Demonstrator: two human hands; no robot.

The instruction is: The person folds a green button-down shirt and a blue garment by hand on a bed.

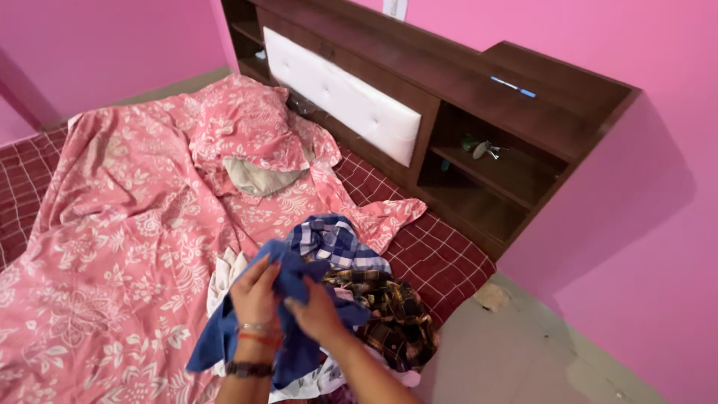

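Both hands hold a plain blue garment (pixel 224 337) above the near corner of the bed. My left hand (pixel 254 293), with bangles and a watch at the wrist, grips its upper fold. My right hand (pixel 318 310) pinches the cloth just beside it. Under and behind the hands lies a heap of clothes: a blue-and-white checked shirt (pixel 333 241) and a dark brown-and-yellow checked shirt (pixel 393 310). Some white cloth (pixel 224 271) shows at the left of the heap.
A pink floral sheet (pixel 112 224) lies crumpled over a maroon checked mattress (pixel 441 258). A pillow in a pink floral case (pixel 247 131) rests near the dark wooden headboard (pixel 464 97) with its white padded panel and open shelves. Grey floor (pixel 516 352) and pink walls lie to the right.
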